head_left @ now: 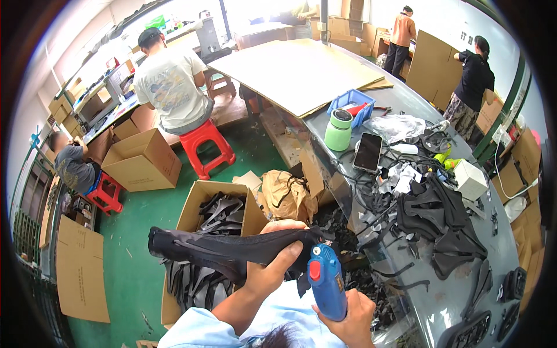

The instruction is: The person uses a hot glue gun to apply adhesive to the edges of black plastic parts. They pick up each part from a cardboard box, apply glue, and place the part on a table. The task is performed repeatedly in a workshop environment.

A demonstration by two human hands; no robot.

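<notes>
My left hand [271, 275] is closed around a long black padded piece [203, 250], its thumb on top and fingers on the far side. The piece lies crosswise in front of me, wider at its left end and tapering a little in the middle. In my right hand [355, 318] is a blue handheld power tool [328, 290] with a red button, gripped low on its body. The tool's head meets the right end of the black piece; its tip is too small to make out there.
Below the piece stands a cardboard box [255, 216] of black strips [197, 284]. On the grey table [426, 307] at right are black cut pieces [432, 214], a phone [368, 152], a green bottle [339, 130] and a blue basket [362, 110]. Several people work farther off, some on red stools [204, 145].
</notes>
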